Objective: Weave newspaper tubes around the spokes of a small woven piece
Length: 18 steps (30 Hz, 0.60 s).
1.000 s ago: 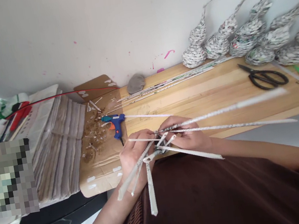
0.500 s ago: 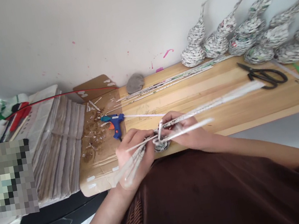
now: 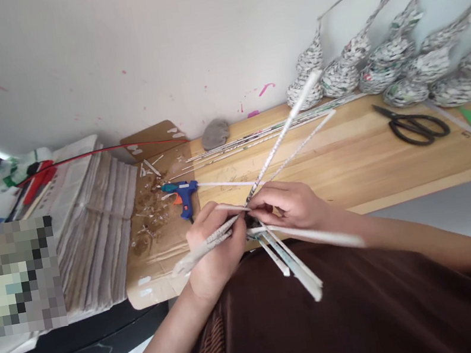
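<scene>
We held a spray of thin rolled paper rods (image 3: 303, 96) that met at the near edge of the table (image 3: 351, 163), just in front of the brown garment (image 3: 339, 310); whatever sat at their crossing was mostly hidden by our fingers. From there, one long rod rose towards one o'clock with a thinner one beside it, one reached out towards four, several hung towards five, and a bunch lay back over the left wrist towards eight. Our left hand (image 3: 216, 240) was curled closed around that bunch, while our right hand (image 3: 292, 206) had thumb and fingertips pinched on the rods at the crossing, the other fingers bent. At ten o'clock, near the left hand, lay a blue glue gun (image 3: 184, 194). Just short of twelve sat a grey lump (image 3: 214, 134), with loose paper strips (image 3: 263, 138) stretching from beside it past one. Black-handled scissors (image 3: 419, 126) rested open at two o'clock, and behind them woven paper shapes (image 3: 384, 70) leaned at the wall (image 3: 142, 53) between one and two. Towards nine we had scrap-strewn cardboard (image 3: 161, 273), then a tall stack of newspapers (image 3: 97, 242).
</scene>
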Tool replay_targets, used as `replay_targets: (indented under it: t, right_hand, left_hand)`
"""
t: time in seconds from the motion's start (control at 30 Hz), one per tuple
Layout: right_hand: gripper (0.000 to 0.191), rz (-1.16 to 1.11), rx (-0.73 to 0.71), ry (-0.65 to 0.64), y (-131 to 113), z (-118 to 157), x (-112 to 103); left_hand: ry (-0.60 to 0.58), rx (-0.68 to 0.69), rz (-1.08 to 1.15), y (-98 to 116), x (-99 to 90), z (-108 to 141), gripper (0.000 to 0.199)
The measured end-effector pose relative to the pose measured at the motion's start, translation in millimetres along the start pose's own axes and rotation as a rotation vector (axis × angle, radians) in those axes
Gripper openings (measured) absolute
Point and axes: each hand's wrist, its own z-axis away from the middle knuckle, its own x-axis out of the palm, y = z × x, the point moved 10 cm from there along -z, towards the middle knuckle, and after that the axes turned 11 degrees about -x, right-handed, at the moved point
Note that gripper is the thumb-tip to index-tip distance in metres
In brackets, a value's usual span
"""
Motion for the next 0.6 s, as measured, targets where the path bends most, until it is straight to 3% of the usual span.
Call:
replay_targets:
  t: [0.1, 0.23, 0.37, 0.47, 0.6]
  right_hand:
    - [0.003, -0.129, 0.194, 0.114, 14, 11, -1]
    - [0.014, -0.508, 0.38, 0.296, 35, 26, 8]
    - [0.029, -0.69, 0.563, 0.387, 52, 32, 16]
    - [0.032, -0.706, 0.604, 0.416, 52, 30, 15]
    - [0.018, -0.592, 0.558, 0.384, 45, 29, 9]
  left_hand:
    - [-0.011, -0.046, 0.065, -5, 0.0, 1, 0.009]
    - [0.011, -0.045, 0.08, -5, -1.8, 2, 0.009]
    - [0.002, 0.002, 0.061, -2, 0.6, 4, 0.011]
    - [-0.041, 0.058, 0.022, 0, 6.0, 8, 0.013]
    - [-0.079, 0.122, -0.011, 4, 8.9, 14, 0.015]
